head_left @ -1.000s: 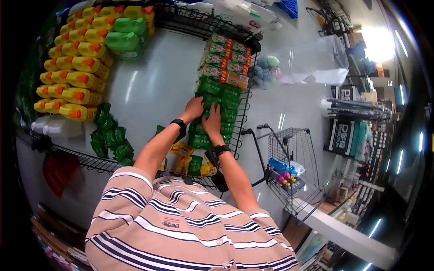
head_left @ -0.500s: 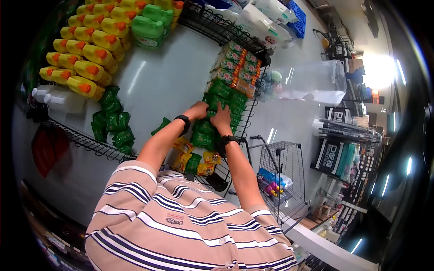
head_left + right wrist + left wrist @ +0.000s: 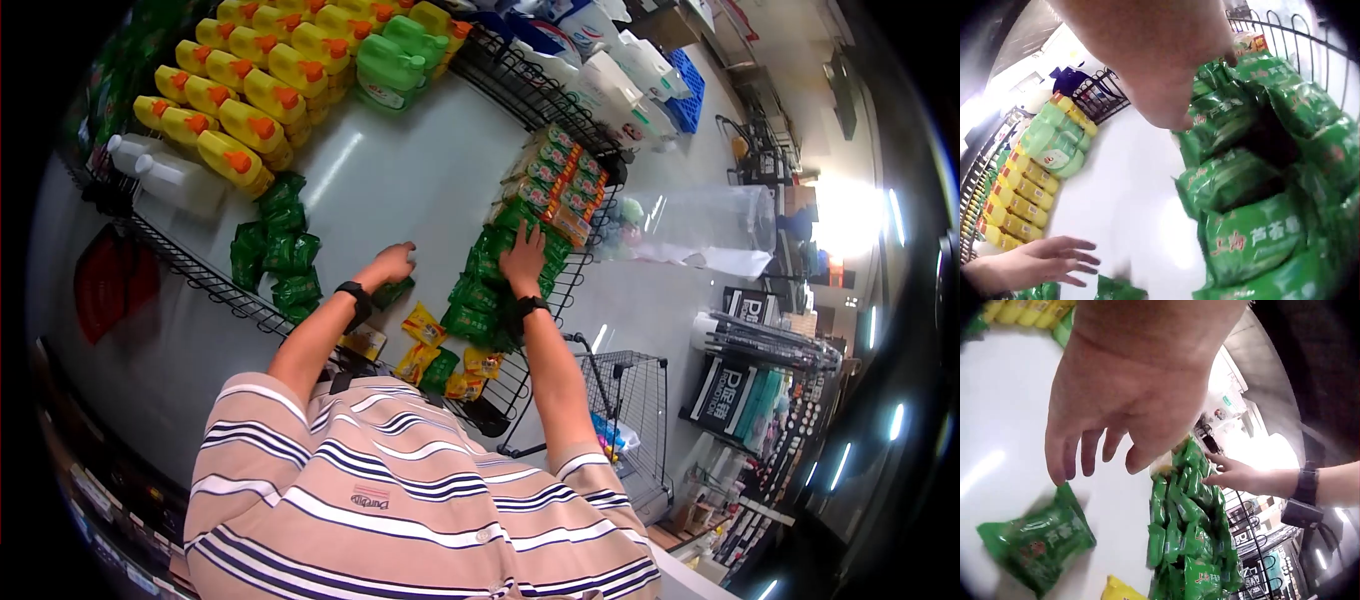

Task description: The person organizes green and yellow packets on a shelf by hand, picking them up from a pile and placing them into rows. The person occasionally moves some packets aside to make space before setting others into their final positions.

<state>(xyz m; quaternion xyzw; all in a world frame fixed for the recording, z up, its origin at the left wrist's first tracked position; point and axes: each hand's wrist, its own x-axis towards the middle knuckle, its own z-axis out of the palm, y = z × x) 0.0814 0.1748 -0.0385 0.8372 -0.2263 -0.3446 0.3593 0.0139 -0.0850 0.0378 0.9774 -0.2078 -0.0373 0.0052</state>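
In the head view the left hand (image 3: 393,264) is over a lone green packet (image 3: 393,292) on the white surface. The left wrist view shows that hand (image 3: 1129,406) with relaxed, spread fingers, one fingertip at or just above the edge of the green packet (image 3: 1041,540); contact is unclear. My right hand (image 3: 524,262) rests with extended fingers on the stacked green packets (image 3: 474,292) along the wire edge. Seen from the right wrist, the hand (image 3: 1166,75) lies at the far part of the stack (image 3: 1254,231), its fingers mostly hidden.
Boxed packs (image 3: 545,172) adjoin the green stack. Yellow bottles (image 3: 270,95), green jugs (image 3: 390,65) and white jugs (image 3: 180,183) stand at the left. Another green packet pile (image 3: 285,245) and yellow packets (image 3: 423,325) lie near the front rack edge. A wire cart (image 3: 635,410) stands at the right.
My left hand has left the green stack and moved left to the lone packet, with nothing in it. The right hand stays on the stack. The head view has shifted.
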